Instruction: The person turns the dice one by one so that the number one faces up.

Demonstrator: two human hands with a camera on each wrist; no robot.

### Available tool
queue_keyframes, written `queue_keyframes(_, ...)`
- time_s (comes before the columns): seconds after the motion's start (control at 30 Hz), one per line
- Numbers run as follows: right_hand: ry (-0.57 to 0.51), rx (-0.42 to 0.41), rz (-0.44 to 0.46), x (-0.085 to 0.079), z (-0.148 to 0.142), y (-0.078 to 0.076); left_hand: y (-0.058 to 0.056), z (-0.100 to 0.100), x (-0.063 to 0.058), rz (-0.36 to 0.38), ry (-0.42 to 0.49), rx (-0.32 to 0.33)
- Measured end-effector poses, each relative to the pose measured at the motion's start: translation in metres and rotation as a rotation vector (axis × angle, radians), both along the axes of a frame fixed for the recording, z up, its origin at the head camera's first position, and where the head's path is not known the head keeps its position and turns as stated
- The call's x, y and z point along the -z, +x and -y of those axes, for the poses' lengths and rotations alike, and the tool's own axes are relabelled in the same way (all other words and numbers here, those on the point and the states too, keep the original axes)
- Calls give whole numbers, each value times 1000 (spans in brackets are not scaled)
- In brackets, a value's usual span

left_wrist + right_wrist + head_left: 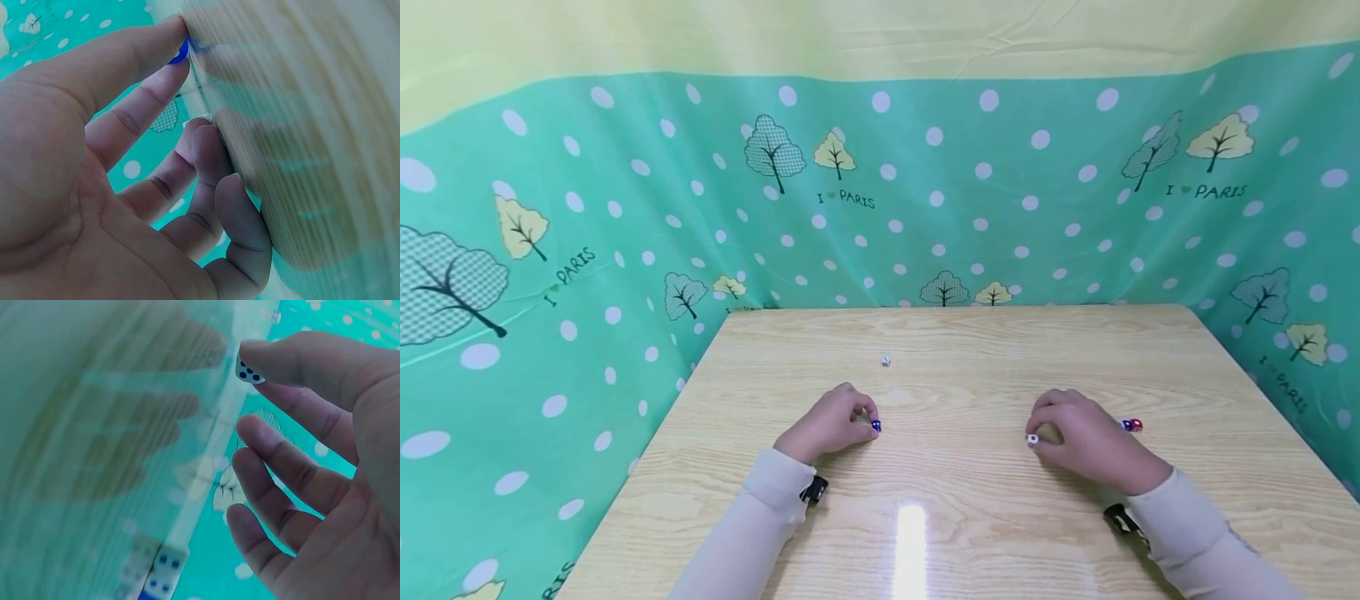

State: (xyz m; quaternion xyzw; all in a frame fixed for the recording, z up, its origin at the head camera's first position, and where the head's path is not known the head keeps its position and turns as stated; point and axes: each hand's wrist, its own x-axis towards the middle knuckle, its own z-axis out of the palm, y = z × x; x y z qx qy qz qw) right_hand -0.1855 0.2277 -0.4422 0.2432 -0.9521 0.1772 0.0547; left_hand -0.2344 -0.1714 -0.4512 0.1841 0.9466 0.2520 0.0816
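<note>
Though tiny, cubic — blue die [876, 426] in left hand [828, 425], white die [1033, 439] in right hand [1088, 437]

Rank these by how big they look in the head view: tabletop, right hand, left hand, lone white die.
1. Tabletop
2. Right hand
3. Left hand, somewhat smaller here
4. Lone white die, far smaller than either hand
</note>
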Motion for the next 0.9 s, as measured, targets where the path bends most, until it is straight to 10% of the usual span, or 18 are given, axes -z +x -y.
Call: queue_keyframes(0.9, -54, 140, 74, 5, -46, -10, 2, 1, -1, -2, 8, 5)
